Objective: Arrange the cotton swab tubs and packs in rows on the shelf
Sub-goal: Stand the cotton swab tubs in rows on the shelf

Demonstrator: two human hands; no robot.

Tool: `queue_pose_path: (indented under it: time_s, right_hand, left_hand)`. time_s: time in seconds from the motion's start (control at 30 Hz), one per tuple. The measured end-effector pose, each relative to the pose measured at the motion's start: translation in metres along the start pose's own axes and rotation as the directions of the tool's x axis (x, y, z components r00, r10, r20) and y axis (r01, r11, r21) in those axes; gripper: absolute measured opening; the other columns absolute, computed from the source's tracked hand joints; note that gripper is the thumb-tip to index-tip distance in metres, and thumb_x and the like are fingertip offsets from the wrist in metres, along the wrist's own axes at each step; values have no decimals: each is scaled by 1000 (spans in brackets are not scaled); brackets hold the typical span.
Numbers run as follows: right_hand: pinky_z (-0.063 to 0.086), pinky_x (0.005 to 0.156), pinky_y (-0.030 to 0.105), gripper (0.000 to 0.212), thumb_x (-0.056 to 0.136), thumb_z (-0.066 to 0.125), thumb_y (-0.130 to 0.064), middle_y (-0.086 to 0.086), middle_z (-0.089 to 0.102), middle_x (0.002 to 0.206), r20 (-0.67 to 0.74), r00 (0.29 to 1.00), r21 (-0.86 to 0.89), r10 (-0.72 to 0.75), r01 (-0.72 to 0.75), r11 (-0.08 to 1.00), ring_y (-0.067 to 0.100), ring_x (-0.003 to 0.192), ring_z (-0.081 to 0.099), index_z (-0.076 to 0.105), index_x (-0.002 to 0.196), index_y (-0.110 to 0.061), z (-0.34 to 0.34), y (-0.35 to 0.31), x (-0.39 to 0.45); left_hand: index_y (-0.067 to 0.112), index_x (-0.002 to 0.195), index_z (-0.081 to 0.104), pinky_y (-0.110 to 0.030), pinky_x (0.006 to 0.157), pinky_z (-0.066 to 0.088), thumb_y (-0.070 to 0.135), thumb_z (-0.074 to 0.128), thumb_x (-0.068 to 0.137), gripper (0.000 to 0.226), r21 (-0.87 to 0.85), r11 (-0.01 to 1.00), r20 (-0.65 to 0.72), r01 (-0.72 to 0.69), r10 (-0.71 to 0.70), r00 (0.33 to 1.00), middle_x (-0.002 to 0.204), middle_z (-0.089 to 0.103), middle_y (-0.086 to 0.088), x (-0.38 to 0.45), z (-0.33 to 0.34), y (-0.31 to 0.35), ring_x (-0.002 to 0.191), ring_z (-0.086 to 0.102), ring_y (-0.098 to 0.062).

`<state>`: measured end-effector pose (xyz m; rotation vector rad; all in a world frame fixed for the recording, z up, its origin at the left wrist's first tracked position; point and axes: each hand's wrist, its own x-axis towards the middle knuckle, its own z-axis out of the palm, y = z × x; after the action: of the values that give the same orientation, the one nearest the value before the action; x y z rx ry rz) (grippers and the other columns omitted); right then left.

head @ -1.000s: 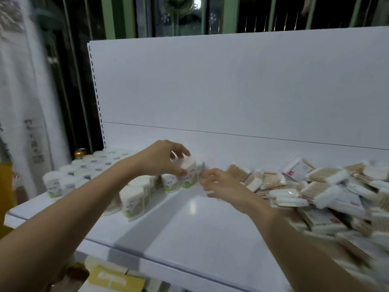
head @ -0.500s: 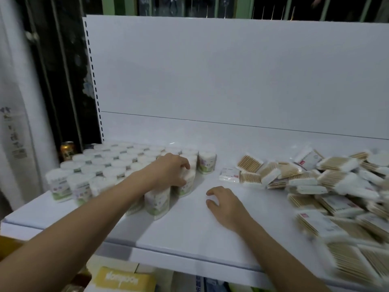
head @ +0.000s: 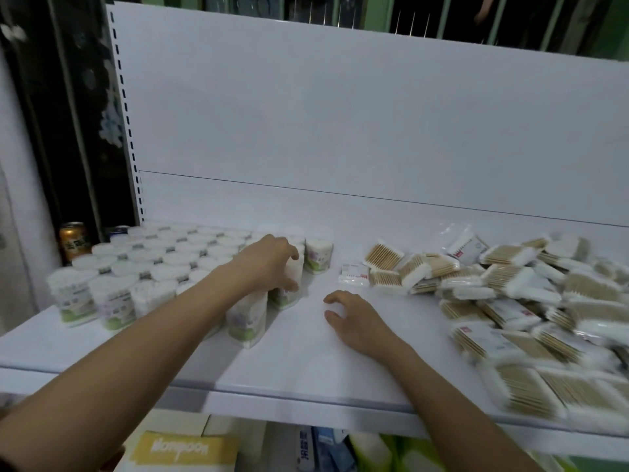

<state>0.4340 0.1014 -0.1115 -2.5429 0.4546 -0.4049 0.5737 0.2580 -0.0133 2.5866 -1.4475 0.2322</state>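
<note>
On the shelf (head: 306, 376), left hand (head: 269, 264) still grips a tub (head: 289, 284); right hand (head: 357, 318) stays loosely open.

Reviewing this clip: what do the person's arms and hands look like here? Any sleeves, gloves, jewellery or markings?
Both forearms are bare right to the bottom edge of the picture; no sleeve shows. The left hand and the right hand wear no gloves, and no watch, bracelet or ring can be seen. No markings show on either arm. The picture is slightly soft, so anything very small could be missed.
</note>
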Motion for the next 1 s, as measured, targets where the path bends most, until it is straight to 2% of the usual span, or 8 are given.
queue_pose_path:
  time_s: [0.13, 0.3, 0.4, 0.57, 0.7, 0.8, 0.87, 1.0]
  right_hand:
    - [44, 78, 16, 25, 98, 56, -24, -1, 63, 112, -37, 998, 212, 59, -50, 976, 13, 100, 59, 61, 120, -12, -30, -16, -7]
    - [48, 55, 22, 19, 97, 53, -25, -1, 67, 78, -153, 985, 217, 86, -52, 975, 7, 58, 61, 64, 90, -11, -103, -21, -31]
    - [46, 57, 27, 27, 96, 55, -27, 0, 65, 70, -252, 962, 82, 106, -88, 993, 15, 62, 60, 60, 70, -21, -151, -7, -53]
    - [48, 65, 34, 30, 96, 55, -31, 8, 68, 77, -321, 927, -42, 193, -218, 975, 19, 67, 58, 63, 73, -13, -217, 42, -87]
    - [53, 70, 39, 34, 95, 57, -28, 9, 70, 79, -357, 906, -74, 228, -271, 960, 27, 72, 64, 54, 63, -17, -264, 92, -108]
    - [47, 62, 33, 33, 93, 57, -23, 9, 64, 67, -364, 898, -84, 249, -298, 951, 19, 60, 55, 53, 62, -13, -300, 131, -119]
    - [48, 62, 32, 29, 92, 58, -23, 11, 69, 73, -380, 885, -92, 269, -326, 941, 17, 61, 56, 60, 67, -9, -326, 158, -123]
    - [52, 63, 35, 22, 93, 58, -23, 6, 69, 78, -402, 862, -90, 310, -374, 923, 21, 65, 62, 66, 76, -11, -373, 212, -124]
  left_hand:
    - [23, 125, 60, -37, 93, 44, 53, 59, 88, 48, -59, 995, -121, -78, 71, 990, 126, 58, 1, 0, -15, 34, 117, 49, -21]
    - [24, 122, 62, -31, 92, 45, 49, 58, 89, 41, -314, 936, -169, -156, 107, 980, 123, 61, 9, 13, -19, 100, 112, 55, -13]
    - [26, 112, 67, -30, 82, 47, 44, 59, 88, 30, -411, 896, -160, -166, 108, 981, 112, 64, 10, 24, -20, 145, 101, 58, -12]
    - [23, 102, 71, -34, 84, 53, 38, 60, 87, 23, -531, 815, -170, -233, 167, 971, 101, 69, 8, 47, -20, 218, 90, 62, -12]
    - [22, 91, 71, -32, 79, 54, 28, 61, 85, 14, -606, 749, -185, -268, 195, 963, 92, 71, 8, 70, -17, 281, 84, 64, -11]
    - [20, 96, 71, -22, 72, 50, 24, 62, 86, 15, -645, 711, -194, -281, 203, 960, 91, 69, 7, 94, -13, 332, 81, 62, -9]
    - [19, 102, 70, -16, 67, 45, 23, 64, 86, 18, -657, 703, -180, -272, 205, 962, 89, 68, 7, 112, -8, 364, 79, 59, -5]
    - [16, 113, 66, -15, 61, 42, 21, 70, 83, 30, -649, 722, -164, -240, 175, 971, 99, 69, 0, 156, 4, 415, 85, 61, -13]
